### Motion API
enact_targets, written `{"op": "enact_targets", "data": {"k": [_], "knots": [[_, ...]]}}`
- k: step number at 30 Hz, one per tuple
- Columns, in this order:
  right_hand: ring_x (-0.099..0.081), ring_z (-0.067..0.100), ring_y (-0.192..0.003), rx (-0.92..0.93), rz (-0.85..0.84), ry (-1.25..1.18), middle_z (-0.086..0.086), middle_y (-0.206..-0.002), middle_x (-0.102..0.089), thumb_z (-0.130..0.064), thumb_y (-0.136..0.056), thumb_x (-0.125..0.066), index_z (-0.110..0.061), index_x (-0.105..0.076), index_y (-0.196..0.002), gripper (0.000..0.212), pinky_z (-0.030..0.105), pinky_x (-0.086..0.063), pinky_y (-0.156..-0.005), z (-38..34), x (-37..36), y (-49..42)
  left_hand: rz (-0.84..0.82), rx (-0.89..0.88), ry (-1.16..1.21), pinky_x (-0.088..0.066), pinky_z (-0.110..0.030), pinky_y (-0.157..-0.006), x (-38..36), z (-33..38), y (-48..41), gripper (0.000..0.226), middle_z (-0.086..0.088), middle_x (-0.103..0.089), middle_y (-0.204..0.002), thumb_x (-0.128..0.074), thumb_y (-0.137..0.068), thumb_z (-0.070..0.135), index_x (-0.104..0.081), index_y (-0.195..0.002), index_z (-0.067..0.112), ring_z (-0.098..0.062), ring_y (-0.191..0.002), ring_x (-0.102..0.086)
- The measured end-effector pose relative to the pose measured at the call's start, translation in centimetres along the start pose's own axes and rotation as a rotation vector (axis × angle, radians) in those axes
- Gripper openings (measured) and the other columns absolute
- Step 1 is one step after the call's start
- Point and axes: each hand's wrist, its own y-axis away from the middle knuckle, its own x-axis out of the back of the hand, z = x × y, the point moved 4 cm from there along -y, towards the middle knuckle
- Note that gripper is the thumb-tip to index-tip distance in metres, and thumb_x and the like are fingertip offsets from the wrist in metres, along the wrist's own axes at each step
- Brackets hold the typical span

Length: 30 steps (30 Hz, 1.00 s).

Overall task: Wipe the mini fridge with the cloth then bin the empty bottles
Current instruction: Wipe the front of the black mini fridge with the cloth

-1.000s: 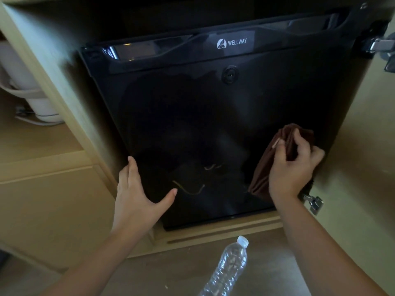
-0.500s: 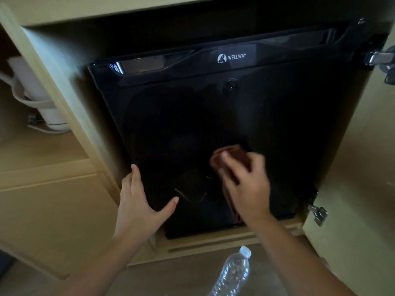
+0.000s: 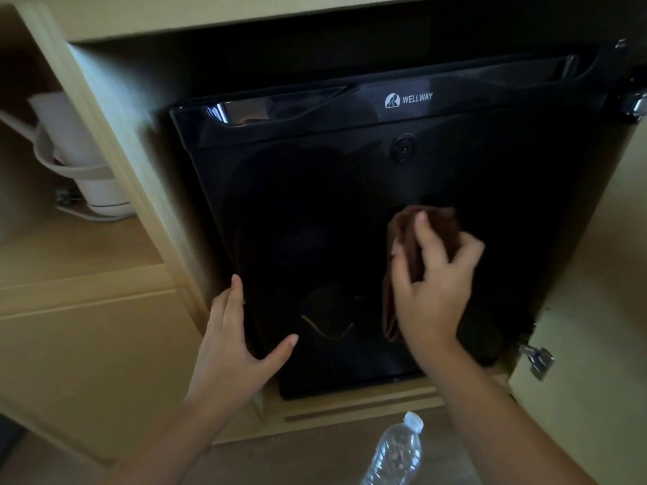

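A black mini fridge [image 3: 315,211] with a WELLWAY logo sits inside a light wooden cabinet, its glossy door shut. My right hand [image 3: 430,285] presses a bunched brown cloth [image 3: 434,229] flat against the door's lower right part. My left hand [image 3: 238,348] rests open on the door's lower left edge, fingers spread, holding nothing. A clear plastic bottle [image 3: 395,453] with a white cap stands on the floor below the fridge, between my forearms.
The cabinet door [image 3: 595,344] hangs open on the right with metal hinges [image 3: 537,358]. A white kettle [image 3: 84,162] with a cord sits on the shelf to the left. A wooden ledge [image 3: 350,411] runs under the fridge.
My right hand has swept the cloth from the door's right edge to its middle, then back rightward and slightly up. My left hand has stayed on the lower left edge.
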Motion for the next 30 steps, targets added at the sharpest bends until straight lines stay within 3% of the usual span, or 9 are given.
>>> {"op": "enact_targets", "data": {"k": [4,6,8,11,15,20,23,26,30], "knots": [[-0.055,0.037,-0.088,0.265,-0.194,0.067,0.016,-0.115,-0.043,-0.022,-0.083,-0.052,-0.025,-0.046,-0.126,0.043,0.038,-0.052,-0.072,-1.5,-2.5,4.4,0.018,-0.008,0.027,-0.03,-0.023,-0.103,0.1,0.1,0.0,0.102,0.006,-0.026,-0.144,-0.057,-0.058,0.06,0.005,-0.136,0.037,-0.009,-0.131,-0.031],[-0.055,0.035,-0.089,0.329,-0.282,0.045,0.016,-0.115,-0.046,-0.022,-0.084,-0.052,-0.026,-0.045,-0.126,0.043,0.038,-0.054,-0.07,-1.4,-2.8,5.2,0.025,-0.015,0.024,-0.031,-0.025,-0.103,0.1,0.2,0.0,0.101,0.004,-0.027,-0.143,-0.057,-0.059,0.06,0.004,-0.136,0.036,-0.011,-0.131,-0.032],[-0.056,0.031,-0.092,0.307,-0.334,-0.024,0.009,-0.115,-0.041,-0.025,-0.084,-0.053,-0.027,-0.045,-0.127,0.044,0.033,-0.052,-0.077,-0.8,-2.1,4.4,0.031,-0.012,0.034,-0.032,-0.026,-0.103,0.0,0.4,0.1,0.101,0.004,-0.027,-0.143,-0.055,-0.058,0.063,0.004,-0.136,0.036,-0.012,-0.131,-0.032],[-0.051,0.023,-0.097,0.096,-0.163,-0.087,0.015,-0.114,-0.042,-0.021,-0.082,-0.061,-0.017,-0.055,-0.121,0.039,0.015,-0.035,-0.09,1.1,0.4,1.0,0.032,-0.004,0.05,-0.031,-0.027,-0.104,0.0,0.6,0.2,0.103,0.006,-0.026,-0.144,-0.052,-0.056,0.067,0.005,-0.136,0.037,-0.01,-0.131,-0.031],[-0.044,0.011,-0.101,-0.021,-0.028,-0.075,0.026,-0.116,-0.041,-0.014,-0.084,-0.064,-0.005,-0.055,-0.118,0.037,-0.001,-0.03,-0.089,2.4,2.7,-1.8,-0.011,-0.004,0.038,-0.027,-0.025,-0.106,0.0,0.2,0.2,0.107,0.01,-0.02,-0.146,-0.056,-0.061,0.064,0.008,-0.141,0.034,-0.006,-0.133,-0.026],[-0.05,0.014,-0.093,0.044,-0.118,-0.073,0.015,-0.111,-0.042,-0.014,-0.078,-0.068,-0.009,-0.062,-0.114,0.037,0.017,-0.041,-0.085,0.6,-1.1,4.0,-0.065,0.01,0.111,-0.023,-0.014,-0.1,0.5,-0.7,1.1,0.105,0.024,-0.019,-0.138,-0.058,-0.063,0.058,0.006,-0.142,0.033,0.005,-0.131,-0.025],[-0.059,0.031,-0.082,0.22,-0.352,-0.024,0.007,-0.105,-0.038,-0.016,-0.073,-0.072,-0.019,-0.058,-0.114,0.043,0.031,-0.051,-0.069,-1.4,-4.8,9.9,-0.047,-0.009,0.15,-0.026,-0.014,-0.102,1.4,-1.3,1.9,0.094,0.021,-0.023,-0.142,-0.053,-0.061,0.062,-0.002,-0.138,0.041,0.009,-0.128,-0.028],[-0.058,0.029,-0.079,0.311,-0.528,-0.021,0.012,-0.103,-0.047,-0.013,-0.072,-0.075,-0.02,-0.051,-0.117,0.051,0.034,-0.055,-0.058,-2.3,-6.8,13.8,-0.019,-0.058,0.142,-0.027,-0.005,-0.099,2.4,-1.7,2.6,0.082,0.028,-0.023,-0.137,-0.056,-0.068,0.061,-0.003,-0.13,0.05,0.014,-0.127,-0.027],[-0.06,0.027,-0.075,0.335,-0.536,-0.044,0.008,-0.099,-0.048,-0.022,-0.077,-0.069,-0.022,-0.057,-0.113,0.038,0.031,-0.054,-0.059,-2.2,-6.0,12.5,-0.013,-0.081,0.145,-0.031,-0.02,-0.103,3.3,-2.6,3.0,0.083,0.035,-0.022,-0.135,-0.063,-0.075,0.052,-0.005,-0.134,0.049,0.011,-0.127,-0.03]]}}
